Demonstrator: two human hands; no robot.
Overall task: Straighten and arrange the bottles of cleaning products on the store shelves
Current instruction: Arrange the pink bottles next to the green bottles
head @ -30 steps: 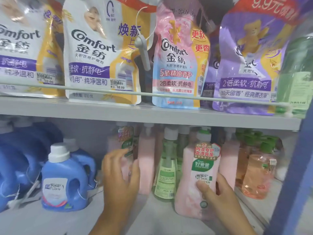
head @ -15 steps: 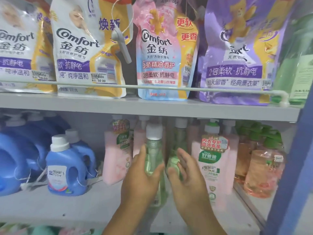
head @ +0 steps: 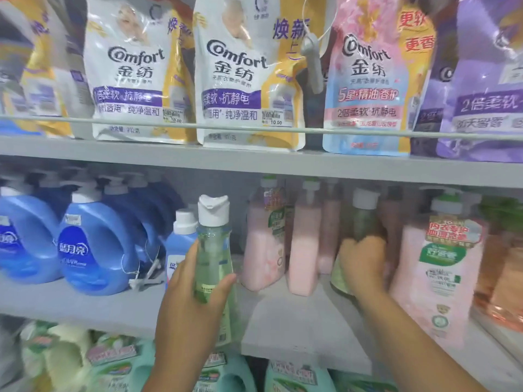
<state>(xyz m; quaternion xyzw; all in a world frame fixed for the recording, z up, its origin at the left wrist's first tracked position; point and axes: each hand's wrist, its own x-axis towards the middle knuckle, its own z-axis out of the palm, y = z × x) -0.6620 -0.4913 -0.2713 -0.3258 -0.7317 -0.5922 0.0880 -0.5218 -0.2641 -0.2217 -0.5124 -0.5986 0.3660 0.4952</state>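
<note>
Grey store shelving, three tiers in view; middle shelf (head: 305,323) is the landmark. Above it: a row of Comfort refill pouches (head: 246,72) standing behind a thin rail, which presumably stops them sliding off the front. On it, far left: blue detergent jugs (head: 96,247) with tags hanging. Toward its right end: a pink pump bottle (head: 441,278) with a green-and-red label, facing out. At its back, centre: more pink bottles (head: 305,244) packed in a row. Left hand (head: 192,301) holds a clear green bottle (head: 213,250) upright, white flip cap on top, lifted out in front of the shelf's front edge, thumb on one side and fingers wrapped round the body; probably pulled clear to open a slot or to be re-faced. Right hand (head: 362,264) reaches deep over the shelf, fingers curled round a second green bottle (head: 365,222) between the pink rows; the grip is blurred but looks closed on it. Bare patch of shelf in front of the pink row looks like the landing spot. My read: both green bottles get grouped there, labels forward. Risk: right forearm passes just beside the pink pump bottle and could knock it.
</note>
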